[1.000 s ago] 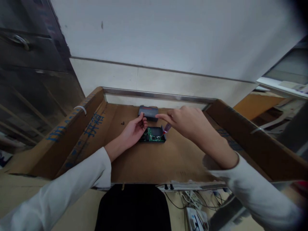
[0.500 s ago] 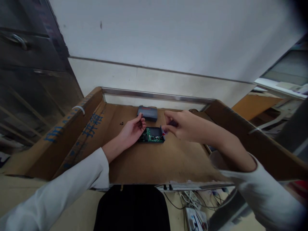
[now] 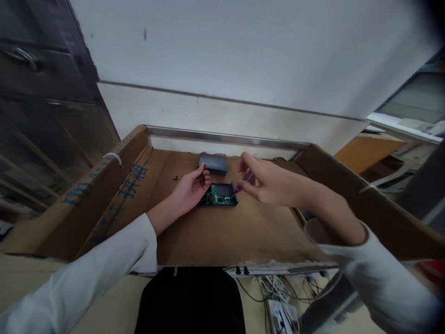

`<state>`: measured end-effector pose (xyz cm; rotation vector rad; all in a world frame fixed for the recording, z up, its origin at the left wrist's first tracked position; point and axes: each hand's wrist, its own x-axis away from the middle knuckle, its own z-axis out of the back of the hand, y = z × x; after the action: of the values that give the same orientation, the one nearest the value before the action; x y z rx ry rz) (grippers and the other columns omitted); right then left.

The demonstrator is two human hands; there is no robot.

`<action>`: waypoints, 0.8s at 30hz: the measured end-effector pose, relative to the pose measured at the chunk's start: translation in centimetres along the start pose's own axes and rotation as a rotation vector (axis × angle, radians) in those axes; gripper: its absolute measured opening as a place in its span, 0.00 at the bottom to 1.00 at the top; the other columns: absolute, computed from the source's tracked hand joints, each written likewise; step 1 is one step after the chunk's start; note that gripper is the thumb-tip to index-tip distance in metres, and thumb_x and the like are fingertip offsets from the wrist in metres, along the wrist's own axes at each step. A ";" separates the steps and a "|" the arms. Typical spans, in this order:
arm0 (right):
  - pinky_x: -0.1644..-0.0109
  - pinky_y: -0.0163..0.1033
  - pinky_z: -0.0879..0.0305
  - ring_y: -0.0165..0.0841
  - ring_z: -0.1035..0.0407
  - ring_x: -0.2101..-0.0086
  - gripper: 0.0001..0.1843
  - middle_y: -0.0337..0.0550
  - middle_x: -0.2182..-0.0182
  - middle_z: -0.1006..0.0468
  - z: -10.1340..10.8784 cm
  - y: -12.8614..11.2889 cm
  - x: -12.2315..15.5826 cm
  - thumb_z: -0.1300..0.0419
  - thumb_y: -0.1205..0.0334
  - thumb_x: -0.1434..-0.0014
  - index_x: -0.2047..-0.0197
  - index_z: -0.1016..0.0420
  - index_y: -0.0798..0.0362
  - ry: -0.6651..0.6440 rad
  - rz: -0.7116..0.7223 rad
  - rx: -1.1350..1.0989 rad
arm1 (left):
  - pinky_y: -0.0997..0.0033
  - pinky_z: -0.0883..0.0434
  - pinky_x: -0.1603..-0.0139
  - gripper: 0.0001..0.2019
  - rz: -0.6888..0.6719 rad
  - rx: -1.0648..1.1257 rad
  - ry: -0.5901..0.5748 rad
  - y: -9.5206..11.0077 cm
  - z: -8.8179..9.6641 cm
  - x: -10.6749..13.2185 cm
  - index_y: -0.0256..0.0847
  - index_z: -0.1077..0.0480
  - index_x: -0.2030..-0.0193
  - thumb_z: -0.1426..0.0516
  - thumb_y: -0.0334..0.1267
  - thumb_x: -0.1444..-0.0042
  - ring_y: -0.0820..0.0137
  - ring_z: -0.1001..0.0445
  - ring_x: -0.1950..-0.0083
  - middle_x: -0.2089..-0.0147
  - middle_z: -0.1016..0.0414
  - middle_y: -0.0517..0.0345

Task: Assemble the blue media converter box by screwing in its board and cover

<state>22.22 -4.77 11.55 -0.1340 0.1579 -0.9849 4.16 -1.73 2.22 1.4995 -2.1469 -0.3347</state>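
Note:
A green circuit board (image 3: 219,195) lies in an open dark case (image 3: 238,198) on the cardboard. My right hand (image 3: 259,178) is closed round the handle of a small red-and-purple screwdriver (image 3: 247,177), held at a slant. Its thin shaft reaches down to the right part of the board. At the case's left end rests my left hand (image 3: 193,188), fingers curled and thumb pressed to the forefinger. A tiny dark bit shows at those fingertips, too small to name. Just behind is a dark grey box-like cover (image 3: 214,163).
Several tiny dark pieces, perhaps screws (image 3: 175,178), lie left of my left hand. Cardboard side walls (image 3: 121,178) stand at both ends of the work surface. A metal rail (image 3: 222,135) runs along the back. Power strips and cables (image 3: 281,301) are on the floor below.
My right hand has shifted slightly, its forefinger raised and more of the screwdriver handle showing. The left hand, board and case look the same.

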 end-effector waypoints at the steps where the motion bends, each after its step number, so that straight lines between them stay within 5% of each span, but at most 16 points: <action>1: 0.68 0.35 0.40 0.32 0.30 0.71 0.10 0.47 0.67 0.23 0.2 0.3 0.2 0.46 0.63 0.42 0.57 0.35 0.55 -0.055 0.043 -0.060 | 0.83 0.37 0.76 0.13 0.001 0.004 -0.002 0.0 0.0 0.0 0.33 0.32 0.70 0.51 0.31 0.34 0.80 0.36 0.76 0.75 0.37 0.60; 5: 0.70 0.33 0.43 0.29 0.33 0.73 0.01 0.40 0.72 0.24 0.9 0.3 0.4 0.45 0.66 0.43 0.66 0.35 0.52 -0.154 0.053 -0.123 | 0.83 0.37 0.76 0.13 0.003 0.012 -0.004 0.0 0.0 0.0 0.33 0.33 0.69 0.52 0.31 0.34 0.80 0.37 0.76 0.75 0.37 0.61; 10: 0.73 0.33 0.48 0.25 0.40 0.79 0.06 0.38 0.78 0.27 1.0 -0.6 -0.4 0.45 0.65 0.43 0.72 0.34 0.53 -0.136 -0.104 -0.016 | 0.83 0.37 0.77 0.13 0.004 0.003 0.009 0.0 -0.2 0.2 0.33 0.33 0.70 0.52 0.31 0.34 0.80 0.37 0.76 0.75 0.37 0.60; 13: 0.74 0.33 0.46 0.24 0.40 0.80 0.07 0.36 0.79 0.28 1.3 -0.1 0.0 0.45 0.63 0.42 0.71 0.32 0.53 -0.134 -0.057 -0.081 | 0.83 0.37 0.77 0.13 -0.003 0.003 0.005 0.1 -0.2 0.1 0.32 0.33 0.70 0.51 0.30 0.35 0.80 0.37 0.76 0.75 0.37 0.60; 15: 0.74 0.32 0.44 0.25 0.39 0.80 0.08 0.37 0.78 0.27 1.3 0.5 0.6 0.45 0.60 0.40 0.69 0.31 0.53 -0.049 0.004 -0.180 | 0.82 0.37 0.77 0.12 0.000 0.001 0.001 0.1 -0.1 0.1 0.33 0.33 0.70 0.51 0.30 0.35 0.80 0.37 0.76 0.75 0.37 0.60; 19: 0.73 0.34 0.38 0.27 0.34 0.76 0.11 0.41 0.73 0.25 0.2 1.2 1.5 0.46 0.54 0.38 0.61 0.32 0.53 0.446 0.049 -0.376 | 0.81 0.37 0.76 0.11 0.005 -0.010 -0.024 0.0 0.0 0.1 0.33 0.32 0.70 0.49 0.30 0.36 0.79 0.36 0.75 0.75 0.36 0.60; 24: 0.71 0.33 0.36 0.29 0.29 0.71 0.10 0.44 0.66 0.22 -1.8 1.0 1.3 0.45 0.56 0.38 0.58 0.30 0.53 0.468 0.135 -0.313 | 0.80 0.37 0.75 0.11 0.004 -0.042 -0.043 0.0 0.0 0.3 0.33 0.33 0.70 0.49 0.32 0.36 0.79 0.36 0.75 0.74 0.35 0.60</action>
<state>23.42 -5.39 9.46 -0.1750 0.7421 -0.8385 4.08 -1.94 2.32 1.4769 -2.1622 -0.4121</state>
